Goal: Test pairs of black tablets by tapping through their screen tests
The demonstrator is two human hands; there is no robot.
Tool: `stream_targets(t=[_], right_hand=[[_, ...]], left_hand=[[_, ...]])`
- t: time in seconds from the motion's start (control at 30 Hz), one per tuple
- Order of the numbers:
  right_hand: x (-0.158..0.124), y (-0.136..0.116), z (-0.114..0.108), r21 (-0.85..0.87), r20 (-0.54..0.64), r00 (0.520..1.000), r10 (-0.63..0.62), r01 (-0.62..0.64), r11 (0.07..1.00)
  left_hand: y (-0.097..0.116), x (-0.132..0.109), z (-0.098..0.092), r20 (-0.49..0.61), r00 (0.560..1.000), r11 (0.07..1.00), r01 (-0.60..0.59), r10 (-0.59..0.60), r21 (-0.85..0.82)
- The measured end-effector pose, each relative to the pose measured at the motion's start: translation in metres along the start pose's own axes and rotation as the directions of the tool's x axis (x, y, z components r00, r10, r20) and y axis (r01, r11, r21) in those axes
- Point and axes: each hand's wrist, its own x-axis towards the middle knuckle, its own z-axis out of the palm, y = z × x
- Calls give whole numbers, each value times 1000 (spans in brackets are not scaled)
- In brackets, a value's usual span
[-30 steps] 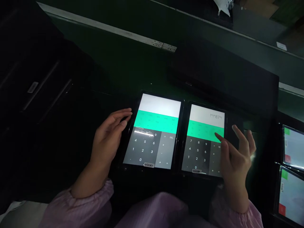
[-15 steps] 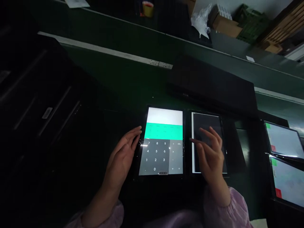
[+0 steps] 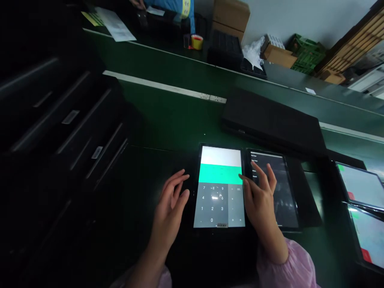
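Observation:
A tablet (image 3: 221, 204) lies flat on the dark green table, its lit screen showing a calculator with a white and green top. Just left of its edge, my left hand (image 3: 171, 204) is open, fingers loosely bent and holding nothing. My right hand (image 3: 261, 200) is open too, with the index fingertip over the right end of the green band; whether it touches the glass I cannot tell. Beneath that hand is a second tablet (image 3: 285, 200) with a dark screen and small white text, partly hidden by my fingers.
Two more lit tablets (image 3: 360, 186) with green and red corners lie at the right. A long black box (image 3: 273, 114) sits behind. Black slotted trays (image 3: 87, 128) stand at left. Across the table are a yellow cup (image 3: 197, 42), cartons (image 3: 231, 16) and a person's blue sleeve (image 3: 172, 5).
My right hand has moved left from the second tablet to the calculator's edge. The second tablet's screen now shows a text list. My left hand has drawn slightly away from the calculator tablet. The view has shifted.

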Motion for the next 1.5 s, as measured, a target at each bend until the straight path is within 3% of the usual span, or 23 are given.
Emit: stream_targets(t=[0.2, 0.4, 0.53, 0.63, 0.83, 0.97, 1.27, 1.5], right_hand=[[-1, -6, 7, 37, 11, 999, -30, 29, 999], [-1, -2, 4, 38, -35, 999, -24, 25, 999], [-5, -16, -3, 131, 54, 984, -172, 164, 978], [-7, -30, -2, 165, 120, 960, -254, 232, 958], [-1, -20, -4, 159, 39, 975, -219, 211, 965], [5, 1, -5, 71, -75, 992, -99, 105, 992], [7, -3, 9, 39, -5, 994, -111, 111, 993], [8, 3, 8, 44, -53, 998, -35, 37, 998]], left_hand=[[-3, 6, -2, 91, 993, 965, -91, 71, 245], [4, 39, -5, 250, 954, 837, -269, 165, 476], [0, 58, -3, 411, 899, 802, -353, 149, 481], [-6, 61, -3, 456, 880, 810, -363, 135, 461], [-12, 56, -2, 433, 891, 745, -382, 138, 547], [-9, 54, -4, 437, 896, 792, -326, 83, 517], [-9, 52, -5, 411, 904, 807, -327, 115, 492], [-5, 51, -4, 353, 931, 838, -267, 95, 477]])
